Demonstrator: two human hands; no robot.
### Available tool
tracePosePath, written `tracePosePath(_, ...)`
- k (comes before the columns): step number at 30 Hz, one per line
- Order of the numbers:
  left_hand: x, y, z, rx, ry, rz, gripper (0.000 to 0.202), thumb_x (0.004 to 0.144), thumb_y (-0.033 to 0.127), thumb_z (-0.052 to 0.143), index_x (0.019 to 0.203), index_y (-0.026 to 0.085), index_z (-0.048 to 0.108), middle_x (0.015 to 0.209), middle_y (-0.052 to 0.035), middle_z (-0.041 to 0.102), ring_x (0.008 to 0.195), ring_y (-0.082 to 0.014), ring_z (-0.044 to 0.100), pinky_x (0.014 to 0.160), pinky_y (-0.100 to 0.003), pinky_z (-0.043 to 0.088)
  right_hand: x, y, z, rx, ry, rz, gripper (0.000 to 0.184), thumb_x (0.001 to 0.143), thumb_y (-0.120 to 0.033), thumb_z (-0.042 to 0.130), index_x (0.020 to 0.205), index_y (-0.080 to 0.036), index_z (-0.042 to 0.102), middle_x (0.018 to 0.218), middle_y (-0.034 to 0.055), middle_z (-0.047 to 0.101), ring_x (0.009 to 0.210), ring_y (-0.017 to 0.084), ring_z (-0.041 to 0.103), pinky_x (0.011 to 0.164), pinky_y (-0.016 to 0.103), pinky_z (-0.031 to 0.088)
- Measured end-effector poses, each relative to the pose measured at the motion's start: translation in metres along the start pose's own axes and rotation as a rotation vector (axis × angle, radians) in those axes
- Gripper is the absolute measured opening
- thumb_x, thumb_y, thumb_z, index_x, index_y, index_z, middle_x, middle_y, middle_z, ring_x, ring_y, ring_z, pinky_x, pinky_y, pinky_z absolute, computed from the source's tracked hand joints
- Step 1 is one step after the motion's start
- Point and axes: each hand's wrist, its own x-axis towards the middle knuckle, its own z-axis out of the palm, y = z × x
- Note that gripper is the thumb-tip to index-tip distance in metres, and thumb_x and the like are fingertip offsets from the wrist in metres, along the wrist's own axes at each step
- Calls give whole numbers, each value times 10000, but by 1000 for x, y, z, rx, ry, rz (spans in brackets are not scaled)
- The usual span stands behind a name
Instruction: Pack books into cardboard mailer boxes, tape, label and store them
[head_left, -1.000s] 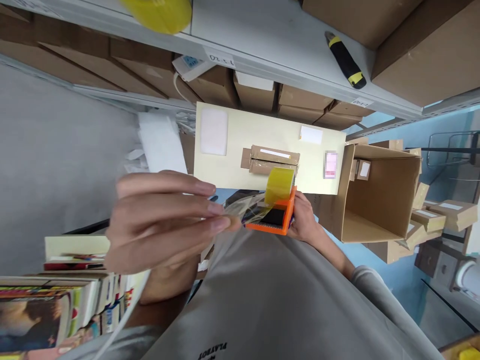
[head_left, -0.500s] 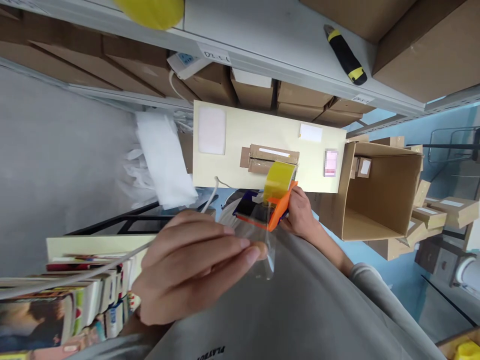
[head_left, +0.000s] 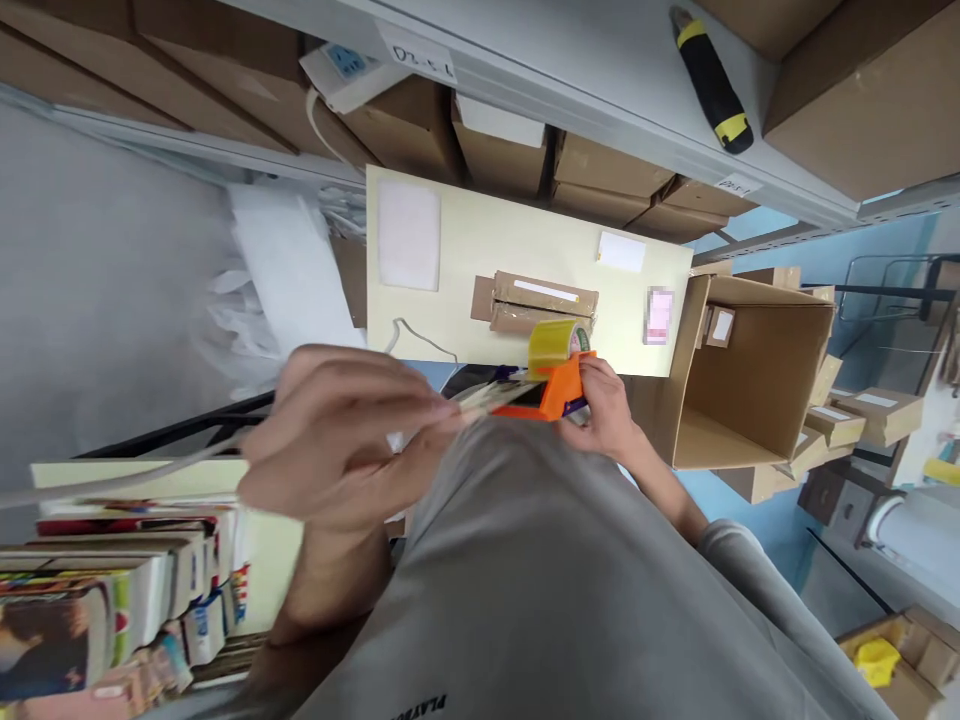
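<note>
Our right hand (head_left: 601,412) has its grip tight on the orange tape holder (head_left: 559,390), near our shirt (head_left: 555,560) and the worktop (head_left: 465,230). Our left hand (head_left: 349,440) pinches the clear tape (head_left: 486,398). We should pull it straight, so it won't twist.

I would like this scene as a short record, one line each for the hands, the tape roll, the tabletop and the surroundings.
Left hand: motion-blurred, pinching a tape strip
Right hand: gripping an orange tape dispenser
Tape roll: yellow, on the dispenser
Cream tabletop: small brown carton
Right of tabletop: large open carton, small boxes inside
Shelf: black-and-yellow tool
Lower left: books
</note>
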Motion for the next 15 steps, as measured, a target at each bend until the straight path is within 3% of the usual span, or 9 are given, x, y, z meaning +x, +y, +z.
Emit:
tracePosePath(1,6,-2,7,47,137,39,161,854,384,928,941,369,794,819,-6,731,806,-256,637,768,-507,531,1,3,1,25,-13,60,325,996,-561,744,898,-274,628,788,43,686,802,284,685,870,496,649)
tracePosePath(2,12,-8,15,73,190,23,120,896,347,905,936,334,793,840,1,754,785,-226,631,760,-474,529,3,8,2,43,-48,137,410,991,-631,758,856,-274,610,748,30,669,759,266,663,816,457,634)
tracePosePath(3,16,-18,25,47,169,-46,104,938,342,873,913,301,781,853,7,766,754,-192,615,732,-431,510,6,12,3,53,-110,230,476,988,-688,761,826,-271,600,715,19,655,718,247,639,758,415,605)
tracePosePath(5,20,-51,48,-37,133,-270,182,935,392,865,863,255,770,825,10,764,730,-160,603,694,-367,489,16,23,3,49,-280,425,530,995,-740,746,811,-259,620,675,0,638,647,214,593,664,349,520)
tracePosePath(7,17,-94,72,-125,179,-509,249,887,438,877,828,231,752,769,13,731,692,-147,583,656,-327,477,33,34,0,28,-453,566,518,1014,-733,731,856,-243,679,676,-7,651,622,196,576,638,316,445)
tracePosePath(11,5,-165,111,-262,350,-693,237,840,413,869,817,218,737,773,7,724,747,-155,641,686,-285,503,81,54,-10,-20,-688,599,534,1034,-738,708,920,-218,754,733,11,702,667,192,612,665,301,382)
tracePosePath(15,3,-201,133,-342,445,-700,195,853,377,853,814,216,750,781,-9,737,773,-170,681,704,-283,527,127,69,-15,-79,-836,554,566,1048,-734,692,852,-204,735,718,22,696,683,188,619,675,310,366)
